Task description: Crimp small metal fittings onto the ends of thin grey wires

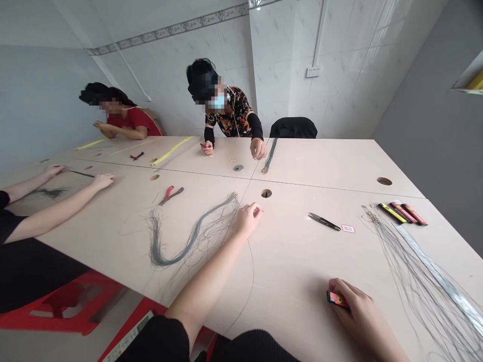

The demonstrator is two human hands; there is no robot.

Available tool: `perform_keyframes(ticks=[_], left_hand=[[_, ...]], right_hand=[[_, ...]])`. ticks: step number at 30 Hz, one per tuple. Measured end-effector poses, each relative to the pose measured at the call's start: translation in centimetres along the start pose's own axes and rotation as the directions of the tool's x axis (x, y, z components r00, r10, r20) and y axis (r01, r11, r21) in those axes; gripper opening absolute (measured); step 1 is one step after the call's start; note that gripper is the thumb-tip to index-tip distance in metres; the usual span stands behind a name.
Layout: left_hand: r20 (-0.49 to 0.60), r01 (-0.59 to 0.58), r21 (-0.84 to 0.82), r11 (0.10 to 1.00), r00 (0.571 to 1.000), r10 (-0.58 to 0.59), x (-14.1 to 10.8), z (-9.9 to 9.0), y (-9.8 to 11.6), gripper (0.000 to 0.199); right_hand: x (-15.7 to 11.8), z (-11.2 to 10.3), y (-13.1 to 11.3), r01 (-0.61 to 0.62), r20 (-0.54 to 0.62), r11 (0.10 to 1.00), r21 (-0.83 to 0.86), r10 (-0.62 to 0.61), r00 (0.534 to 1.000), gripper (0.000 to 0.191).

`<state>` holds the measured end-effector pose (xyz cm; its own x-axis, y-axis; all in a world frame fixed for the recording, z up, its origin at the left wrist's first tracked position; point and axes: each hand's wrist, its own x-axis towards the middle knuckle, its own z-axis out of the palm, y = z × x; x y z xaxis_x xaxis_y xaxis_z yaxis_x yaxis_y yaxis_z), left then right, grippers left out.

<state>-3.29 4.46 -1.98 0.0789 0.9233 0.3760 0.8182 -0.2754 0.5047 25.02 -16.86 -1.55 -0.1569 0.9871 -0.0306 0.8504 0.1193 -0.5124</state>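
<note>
My left hand (248, 220) is closed in a pinch over the middle of the table. A thin dark cord (252, 281) trails from it in a curve toward the table's front edge, and a tiny end shows at the fingertips. My right hand (358, 314) is wrapped round a lighter (338, 298) with a pink-red label and rests low at the table's front right. Left of my left hand lies a bundle of grey-blue cords (196, 231), bent in a curve, with small metallic bits at its far end.
Black thread snips (324, 221), a red-edged label (347, 229), several lighters (403, 213) and more cords (411, 271) lie to the right. Red-handled pliers (171, 194) lie left. The table (294, 261) has round holes. Two people (230, 110) sit opposite; another person's arms (64, 201) reach in at left.
</note>
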Motion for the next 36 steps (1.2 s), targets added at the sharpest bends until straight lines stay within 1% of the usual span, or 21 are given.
perform_keyframes(ticks=[2, 4, 7, 11, 15, 17, 20, 24, 28, 31, 34, 36], left_hand=[[0.007, 0.01, 0.03, 0.999, 1.0, -0.011, -0.01, -0.05, 0.11, 0.013], [-0.021, 0.006, 0.048, 0.999, 1.0, -0.005, -0.02, -0.06, 0.16, 0.012], [-0.055, -0.04, 0.045, 0.998, 0.998, 0.043, -0.05, -0.05, 0.09, 0.011], [-0.022, -0.099, 0.034, 0.995, 0.995, 0.099, -0.05, 0.03, -0.07, 0.011], [-0.024, -0.127, 0.017, 0.992, 0.992, 0.128, -0.04, 0.13, -0.14, 0.011], [0.007, -0.138, 0.02, 0.99, 0.99, 0.138, -0.04, 0.15, -0.13, 0.013], [-0.002, -0.148, 0.039, 0.988, 0.989, 0.148, -0.04, 0.15, -0.03, 0.013], [0.033, -0.163, 0.036, 0.986, 0.986, 0.162, -0.09, 0.12, 0.13, 0.014], [-0.004, -0.178, 0.042, 0.983, 0.984, 0.179, -0.17, 0.16, 0.15, 0.014], [0.001, -0.204, 0.036, 0.978, 0.979, 0.204, -0.21, 0.19, 0.08, 0.015], [-0.03, -0.211, 0.034, 0.977, 0.977, 0.212, -0.23, 0.18, 0.03, 0.015], [-0.011, -0.224, 0.026, 0.974, 0.974, 0.224, -0.21, 0.15, 0.03, 0.014]], right_hand=[[0.13, -0.11, -0.09, 0.0, 0.004, 1.0, 0.004, 0.0, 1.0, 0.009], [0.3, -0.28, -0.24, -0.005, 0.01, 1.0, 0.01, 0.005, 1.0, 0.009], [0.42, -0.49, -0.43, -0.015, 0.021, 1.0, 0.02, 0.015, 1.0, 0.008], [0.22, -0.47, -0.57, -0.029, 0.032, 0.999, 0.036, 0.028, 0.999, 0.008], [0.03, -0.27, -0.58, -0.056, -0.02, 0.997, 0.057, 0.057, 0.998, 0.009], [0.04, -0.22, -0.53, -0.044, -0.003, 0.997, 0.068, 0.045, 0.999, 0.009], [0.04, -0.16, -0.53, -0.043, 0.02, 0.997, 0.062, 0.042, 0.999, 0.007], [-0.06, 0.01, -0.53, -0.059, -0.027, 0.997, 0.055, 0.06, 0.998, 0.009], [0.01, 0.09, -0.24, -0.033, -0.002, 0.998, 0.058, 0.033, 0.999, 0.007], [0.1, 0.03, -0.16, -0.037, 0.01, 0.998, 0.055, 0.037, 0.999, 0.008], [0.1, -0.01, -0.22, -0.043, 0.009, 0.998, 0.049, 0.042, 0.999, 0.008], [0.07, 0.02, -0.22, -0.042, 0.016, 0.998, 0.041, 0.041, 0.999, 0.009]])
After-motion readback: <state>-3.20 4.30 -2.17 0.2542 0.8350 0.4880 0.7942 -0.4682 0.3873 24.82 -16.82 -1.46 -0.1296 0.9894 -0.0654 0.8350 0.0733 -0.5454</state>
